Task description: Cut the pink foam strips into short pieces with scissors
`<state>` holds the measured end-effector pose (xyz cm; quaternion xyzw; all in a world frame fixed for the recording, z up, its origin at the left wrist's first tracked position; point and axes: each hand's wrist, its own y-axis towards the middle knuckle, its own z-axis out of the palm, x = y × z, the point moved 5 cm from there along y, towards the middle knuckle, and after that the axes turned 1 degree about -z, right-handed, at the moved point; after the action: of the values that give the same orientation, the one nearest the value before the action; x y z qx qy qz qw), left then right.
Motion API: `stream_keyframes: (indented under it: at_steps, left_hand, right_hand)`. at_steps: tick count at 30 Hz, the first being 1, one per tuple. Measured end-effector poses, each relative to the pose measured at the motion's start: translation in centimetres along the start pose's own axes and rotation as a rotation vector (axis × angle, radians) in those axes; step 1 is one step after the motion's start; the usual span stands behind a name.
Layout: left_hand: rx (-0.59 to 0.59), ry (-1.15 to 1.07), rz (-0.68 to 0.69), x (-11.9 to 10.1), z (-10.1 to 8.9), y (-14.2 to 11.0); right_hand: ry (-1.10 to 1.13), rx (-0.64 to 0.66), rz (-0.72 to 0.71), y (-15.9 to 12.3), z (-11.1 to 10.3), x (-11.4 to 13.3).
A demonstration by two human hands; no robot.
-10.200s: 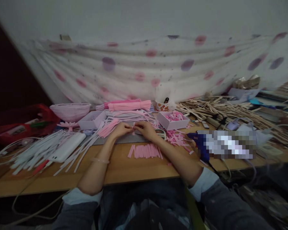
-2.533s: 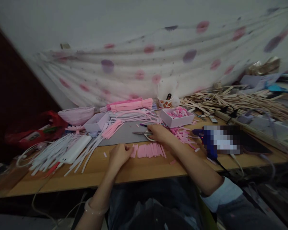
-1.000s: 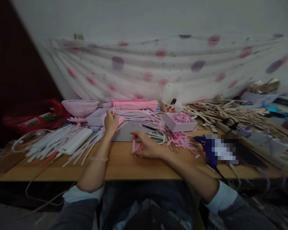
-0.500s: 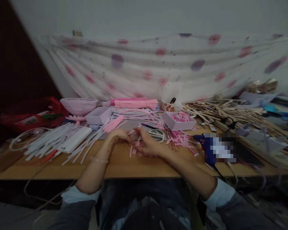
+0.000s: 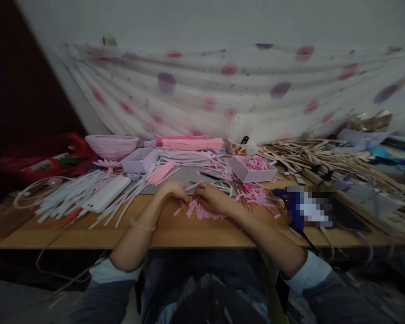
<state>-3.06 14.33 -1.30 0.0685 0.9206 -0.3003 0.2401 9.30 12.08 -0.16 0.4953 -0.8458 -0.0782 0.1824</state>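
Note:
My left hand (image 5: 174, 192) is closed, its fingers bent downward, and a thin pink pipe-cleaner strip (image 5: 191, 187) sticks out from it toward the other hand. Close beside it, my right hand (image 5: 212, 199) has its fingertips drawn together; what they pinch is hidden. Under the right palm lies a row of short cut pink strips (image 5: 205, 213) on the wooden table. One loose pink piece (image 5: 177, 211) is just below my left fingers. Behind the right hand are a pair of pale-handled scissors (image 5: 227, 186) and a dark pen (image 5: 209, 176) on a grey mat.
A white box (image 5: 256, 174) holds pink pieces, with more pink pieces (image 5: 256, 194) before it. A blue glue gun (image 5: 292, 204) lies right. White strips (image 5: 65, 195), a white phone-like slab (image 5: 106, 194) and a pink bowl (image 5: 111, 147) are left. Wooden sticks (image 5: 324, 162) cover the back right.
My right hand has turned palm down and its fingers have come together over the cut strips. My left fingers have curled downward. The view has shifted slightly.

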Motion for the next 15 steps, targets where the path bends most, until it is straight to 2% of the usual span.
stream_keyframes:
  at_steps: [8,12,15]
  left_hand:
    - [0.239,-0.113,-0.003,-0.2,0.8,-1.0]
    - [0.276,-0.177,0.018,-0.2,1.2,-0.6]
    - [0.320,-0.220,0.030,0.1,1.5,0.0]
  right_hand:
    - [0.032,-0.004,0.026,0.2,-0.6,-0.7]
    - [0.076,-0.016,0.022,0.0,-1.5,-0.7]
    - [0.140,-0.023,-0.050,-0.1,-2.2,-0.1]
